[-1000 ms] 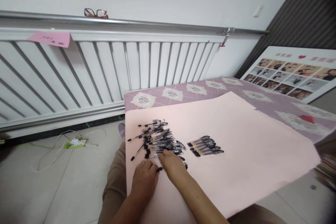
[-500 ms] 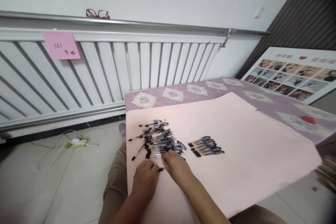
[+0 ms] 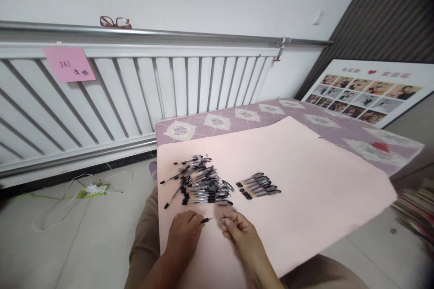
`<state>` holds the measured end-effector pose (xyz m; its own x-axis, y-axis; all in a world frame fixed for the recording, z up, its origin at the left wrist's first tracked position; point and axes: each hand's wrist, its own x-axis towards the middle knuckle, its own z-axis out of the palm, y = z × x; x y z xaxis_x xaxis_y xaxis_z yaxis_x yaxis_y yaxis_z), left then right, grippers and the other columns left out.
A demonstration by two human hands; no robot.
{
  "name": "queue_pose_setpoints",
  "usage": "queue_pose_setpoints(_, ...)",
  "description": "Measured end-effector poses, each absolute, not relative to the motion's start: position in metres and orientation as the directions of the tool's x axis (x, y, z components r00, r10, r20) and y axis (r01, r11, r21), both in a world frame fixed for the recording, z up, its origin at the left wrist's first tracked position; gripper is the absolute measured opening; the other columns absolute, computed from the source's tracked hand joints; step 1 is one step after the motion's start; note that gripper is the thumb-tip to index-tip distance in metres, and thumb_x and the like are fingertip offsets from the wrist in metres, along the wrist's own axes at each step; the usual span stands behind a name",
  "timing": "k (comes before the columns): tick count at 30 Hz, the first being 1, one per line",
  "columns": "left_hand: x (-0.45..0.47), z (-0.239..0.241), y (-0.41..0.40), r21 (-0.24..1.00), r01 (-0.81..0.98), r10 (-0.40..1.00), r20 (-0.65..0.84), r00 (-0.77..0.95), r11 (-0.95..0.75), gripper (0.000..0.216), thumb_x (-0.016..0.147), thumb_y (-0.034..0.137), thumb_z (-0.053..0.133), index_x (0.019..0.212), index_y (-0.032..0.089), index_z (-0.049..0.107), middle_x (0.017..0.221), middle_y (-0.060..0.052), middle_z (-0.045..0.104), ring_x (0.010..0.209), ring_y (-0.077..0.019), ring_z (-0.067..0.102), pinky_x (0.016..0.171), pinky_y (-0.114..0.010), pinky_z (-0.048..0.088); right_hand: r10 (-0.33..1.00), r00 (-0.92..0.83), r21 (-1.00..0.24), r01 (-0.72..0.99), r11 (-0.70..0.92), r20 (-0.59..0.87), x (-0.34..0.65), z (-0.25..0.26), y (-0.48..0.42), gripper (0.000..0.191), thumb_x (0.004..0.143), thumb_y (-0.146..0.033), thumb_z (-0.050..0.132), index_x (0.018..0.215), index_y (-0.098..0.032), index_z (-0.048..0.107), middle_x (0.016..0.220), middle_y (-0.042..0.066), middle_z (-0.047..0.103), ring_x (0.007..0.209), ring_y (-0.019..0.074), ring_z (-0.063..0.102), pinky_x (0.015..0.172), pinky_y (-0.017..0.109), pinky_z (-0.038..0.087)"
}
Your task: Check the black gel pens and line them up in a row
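Note:
My left hand is closed around a pen; its black front end and thin bare tip stick out to the right past my fingers. Just across from that tip, my right hand is pinched, its thumb against the fingers. Whatever sits in that pinch is too small to make out. Beyond both hands lies a loose pile of clear pens with black ends, several of them crossing each other. To the right of the pile, several capped pens lie side by side in a slanted row.
Pink paper covers much of the table, over a purple patterned cloth. A white radiator runs behind, with glasses on its pipe and a pink note. A power strip lies on the floor at left.
My right hand has drawn back from the edge of the pile toward me and now pinches near the pen tip. The left hand keeps hold of the pen. The view has shifted slightly.

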<state>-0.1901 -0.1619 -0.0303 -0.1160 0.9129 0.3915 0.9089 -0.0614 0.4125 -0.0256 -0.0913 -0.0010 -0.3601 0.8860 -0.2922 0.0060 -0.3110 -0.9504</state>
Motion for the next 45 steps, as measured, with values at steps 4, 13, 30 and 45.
queue_pose_setpoints(4, -0.174, -0.022, -0.163, 0.533, 0.842, 0.934, 0.336, -0.124, -0.080, 0.015, 0.085, 0.017, 0.048, 0.092, 0.024, 0.059, 0.085, -0.002, 0.061, 0.076, -0.0190, 0.055, 0.068, -0.033, 0.043, 0.895, -0.366, -0.952, -0.068, -0.298, -0.254, -0.021, -0.001, -0.092, 0.020, 0.069, -0.038, 0.067, 0.069, -0.019, 0.059, 0.058, -0.005, 0.052, 0.054, 0.0097, 0.047, 0.052, 0.021, 0.037)
queue_pose_setpoints(13, -0.157, -0.030, -0.163, 0.510, 0.849, 0.921, 0.381, -0.082, -0.136, 0.016, 0.085, 0.017, 0.045, 0.093, 0.023, 0.058, 0.086, -0.003, 0.062, 0.078, -0.0201, 0.055, 0.070, -0.034, 0.041, 0.899, -0.388, -0.979, 0.080, -0.188, -0.204, -0.005, -0.012, -0.092, 0.021, 0.072, -0.039, 0.061, 0.079, -0.020, 0.064, 0.062, -0.003, 0.056, 0.056, 0.0122, 0.047, 0.056, 0.023, 0.038)
queue_pose_setpoints(30, -0.157, -0.027, -0.167, 0.487, 0.856, 0.880, 0.467, -0.086, -0.174, 0.018, 0.088, 0.021, 0.042, 0.093, 0.021, 0.060, 0.084, -0.004, 0.062, 0.079, -0.0189, 0.056, 0.073, -0.035, 0.041, 0.861, -0.495, -0.965, 0.260, 0.016, -0.119, -0.003, 0.002, -0.093, 0.012, 0.075, -0.030, 0.056, 0.075, -0.021, 0.064, 0.076, 0.000, 0.065, 0.076, 0.0181, 0.058, 0.073, 0.026, 0.044)
queue_pose_setpoints(45, -0.154, -0.028, -0.167, 0.429, 0.882, 0.870, 0.490, -0.044, -0.197, 0.020, 0.089, 0.021, 0.041, 0.091, 0.020, 0.061, 0.078, -0.005, 0.059, 0.076, -0.0188, 0.054, 0.072, -0.035, 0.042, 0.858, -0.509, -0.957, 0.278, 0.085, -0.072, -0.001, -0.007, -0.095, 0.010, 0.072, -0.026, 0.057, 0.077, -0.020, 0.063, 0.070, -0.001, 0.059, 0.069, 0.0152, 0.055, 0.067, 0.024, 0.044)
